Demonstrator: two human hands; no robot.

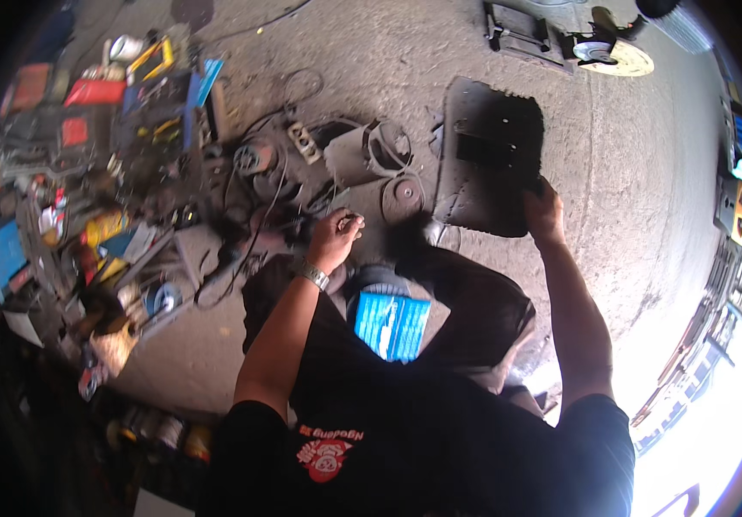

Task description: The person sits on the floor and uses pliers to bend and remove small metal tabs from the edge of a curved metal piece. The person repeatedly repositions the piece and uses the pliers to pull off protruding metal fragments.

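Note:
My right hand (545, 214) grips the lower right edge of a dark, flat sheet (487, 185) with ragged edges, and the sheet is held up over the floor. A blacker patch and a few small light holes show on it. My left hand (335, 239), with a metal watch (313, 276) on its wrist, is closed with its fingers curled. Whatever is in those fingers is too small to make out. Beyond the left hand lie a grey cylindrical container (354, 159) and a round disc-shaped part (403, 198). Between my legs is a blue box-shaped thing (391, 326).
Left of the container are a power tool (255, 157), a socket strip (304, 142) and tangled cables. A dense heap of tools, bottles and boxes (87, 198) fills the left side. At the far right, a metal frame (526, 34) and a yellowish disc (621, 59) rest on the concrete.

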